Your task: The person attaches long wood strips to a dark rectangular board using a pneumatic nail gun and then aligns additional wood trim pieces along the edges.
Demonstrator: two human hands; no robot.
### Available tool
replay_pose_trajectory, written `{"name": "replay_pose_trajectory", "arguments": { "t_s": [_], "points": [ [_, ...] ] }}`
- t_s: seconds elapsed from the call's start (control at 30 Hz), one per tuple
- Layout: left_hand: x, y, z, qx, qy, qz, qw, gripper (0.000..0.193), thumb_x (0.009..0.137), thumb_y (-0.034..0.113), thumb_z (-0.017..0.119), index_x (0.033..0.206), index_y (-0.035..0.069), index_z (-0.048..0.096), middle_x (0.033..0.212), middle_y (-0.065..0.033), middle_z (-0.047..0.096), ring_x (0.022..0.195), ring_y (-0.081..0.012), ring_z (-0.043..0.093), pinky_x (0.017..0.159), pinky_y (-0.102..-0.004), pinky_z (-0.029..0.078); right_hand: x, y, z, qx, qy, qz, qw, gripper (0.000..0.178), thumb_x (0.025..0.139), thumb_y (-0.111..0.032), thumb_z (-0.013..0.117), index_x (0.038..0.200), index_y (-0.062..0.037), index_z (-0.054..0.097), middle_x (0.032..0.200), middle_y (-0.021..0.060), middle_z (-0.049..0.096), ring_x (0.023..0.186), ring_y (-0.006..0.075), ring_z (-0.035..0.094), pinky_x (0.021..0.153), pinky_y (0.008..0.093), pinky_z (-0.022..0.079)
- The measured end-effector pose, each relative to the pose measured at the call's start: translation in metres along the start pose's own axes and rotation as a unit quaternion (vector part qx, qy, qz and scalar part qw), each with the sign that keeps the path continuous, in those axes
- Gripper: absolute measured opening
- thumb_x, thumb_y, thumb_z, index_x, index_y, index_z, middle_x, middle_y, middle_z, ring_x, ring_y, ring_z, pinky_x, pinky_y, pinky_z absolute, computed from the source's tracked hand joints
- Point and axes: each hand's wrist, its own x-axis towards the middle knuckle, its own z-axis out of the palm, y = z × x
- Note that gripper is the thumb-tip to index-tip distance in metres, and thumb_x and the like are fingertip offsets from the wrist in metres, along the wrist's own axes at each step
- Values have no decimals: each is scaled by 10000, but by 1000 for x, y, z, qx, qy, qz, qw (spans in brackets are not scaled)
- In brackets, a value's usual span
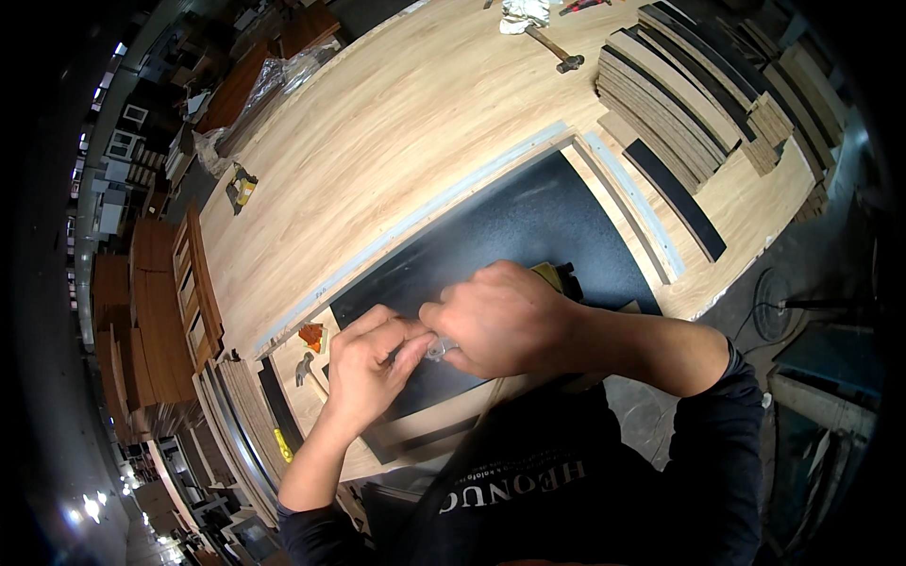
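Note:
My left hand (pixel 368 358) and my right hand (pixel 510 321) meet above a black panel (pixel 510 217) that lies on the wood-grain tabletop. The fingers of both are pinched round a small clear, whitish piece (pixel 439 348), too small and partly covered to name. Just beyond my right wrist, a black and yellow tool (pixel 559 280) rests on the panel, mostly hidden by that hand. Wooden strips (pixel 623 208) with pale blue edging border the panel. Left of my left hand lie an orange-red object (pixel 311 336) and a claw hammer (pixel 304 369).
Stacked curved boards (pixel 661 108) stand at the far right, beside a loose black-faced strip (pixel 675 198). A second hammer (pixel 557 52) lies at the far edge. A yellow and black tool (pixel 242 190) sits at the left edge; a yellow knife-like tool (pixel 283 445) lies near left.

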Motion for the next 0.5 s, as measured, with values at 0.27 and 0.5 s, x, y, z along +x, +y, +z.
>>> {"name": "replay_pose_trajectory", "arguments": {
  "t_s": [0.27,0.5],
  "points": [
    [-4,-9,-4,-24,-15,42,999,137,750,-3,700,885,20,692,827,-100,645,691,-245,628,596,-317,505,-7,2,8,-25,138,-66,988,230,716,-273,712,852,-126,598,680,10,543,657,169,572,668,303,411],
    [-1,5,-18,158,-79,142,974,243,712,4,663,953,28,673,801,-83,597,675,-233,619,582,-337,521,-5,2,9,3,158,-72,985,220,736,-263,701,856,-110,598,692,30,563,671,191,587,661,315,436]
  ]
}}
